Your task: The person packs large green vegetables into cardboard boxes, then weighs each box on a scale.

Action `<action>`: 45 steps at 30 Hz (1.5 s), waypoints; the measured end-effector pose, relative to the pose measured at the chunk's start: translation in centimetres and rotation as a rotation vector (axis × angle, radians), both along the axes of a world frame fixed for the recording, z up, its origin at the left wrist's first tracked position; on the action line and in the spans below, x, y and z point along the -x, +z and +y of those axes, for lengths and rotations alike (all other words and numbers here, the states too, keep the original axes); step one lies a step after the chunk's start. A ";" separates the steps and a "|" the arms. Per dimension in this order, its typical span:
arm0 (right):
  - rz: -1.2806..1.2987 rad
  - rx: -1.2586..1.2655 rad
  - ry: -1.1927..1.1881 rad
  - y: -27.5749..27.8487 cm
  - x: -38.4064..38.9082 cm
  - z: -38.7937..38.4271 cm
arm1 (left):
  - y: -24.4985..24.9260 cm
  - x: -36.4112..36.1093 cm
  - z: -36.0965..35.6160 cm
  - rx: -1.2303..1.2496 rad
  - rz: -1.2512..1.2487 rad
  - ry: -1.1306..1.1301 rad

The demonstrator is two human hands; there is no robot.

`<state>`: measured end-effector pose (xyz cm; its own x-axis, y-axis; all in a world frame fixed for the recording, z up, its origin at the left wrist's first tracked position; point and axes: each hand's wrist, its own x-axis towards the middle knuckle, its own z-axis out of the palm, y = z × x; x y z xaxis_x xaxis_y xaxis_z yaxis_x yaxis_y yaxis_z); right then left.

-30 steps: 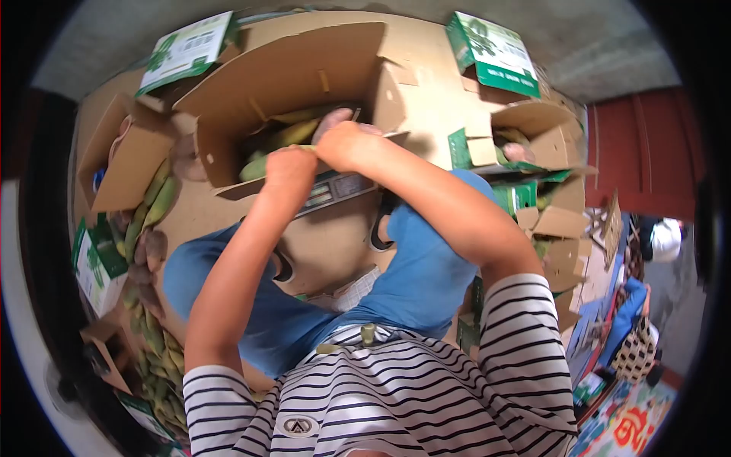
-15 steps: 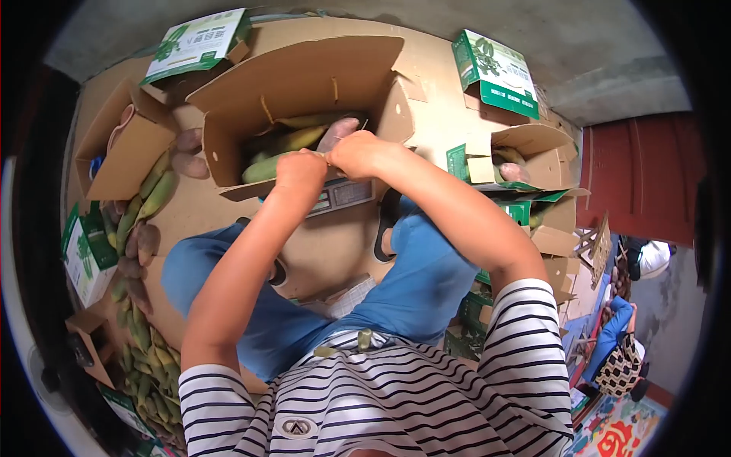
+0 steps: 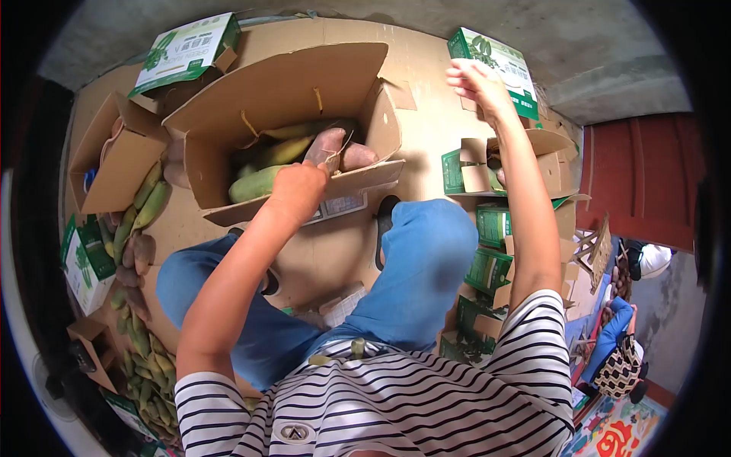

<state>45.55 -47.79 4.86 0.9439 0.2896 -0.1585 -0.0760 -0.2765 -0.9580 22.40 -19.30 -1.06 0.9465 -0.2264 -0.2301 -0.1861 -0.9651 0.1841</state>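
Observation:
A large open cardboard box (image 3: pixel 285 72) stands before me on what looks like a scale (image 3: pixel 346 206). Inside lie green, cucumber-like vegetables (image 3: pixel 256 183), a yellowish one (image 3: pixel 289 150), and reddish-brown sweet potatoes (image 3: pixel 326 145), with a thin stringy root beside them. At the box's front edge, my left hand (image 3: pixel 301 186) is closed, touching or very near one sweet potato; what its fingers grip is hidden. My right hand (image 3: pixel 481 85) is raised to the right, apart from the box, fingers stretched out and holding nothing, in front of a green-and-white printed carton (image 3: pixel 499 65).
Smaller open boxes (image 3: pixel 552 164) with produce stand at the right. More green vegetables (image 3: pixel 145 365) and sweet potatoes (image 3: pixel 139 251) are piled at the left, beside another open box (image 3: pixel 122 164). Another person (image 3: pixel 617 343) is at the far right.
My right hand has left the box's front edge and moved up and right, its fingers opening. My left hand stays at the edge. A second sweet potato now shows in the box.

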 end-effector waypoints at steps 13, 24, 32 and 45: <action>0.307 -0.437 -1.005 -14.1 -13.8 -10.4 | -1.6 -2.5 0.2 0.149 0.189 0.001; 0.306 -0.495 -1.504 -22.5 -22.2 -13.6 | -0.9 -2.8 -0.3 0.112 0.161 0.003; 0.540 -0.313 -1.640 -32.1 -27.1 -19.6 | -0.3 -3.3 -0.2 0.119 0.228 0.021; 0.564 -0.749 -1.323 -33.6 -24.3 -22.8 | -0.1 -4.0 -0.5 0.148 0.190 0.027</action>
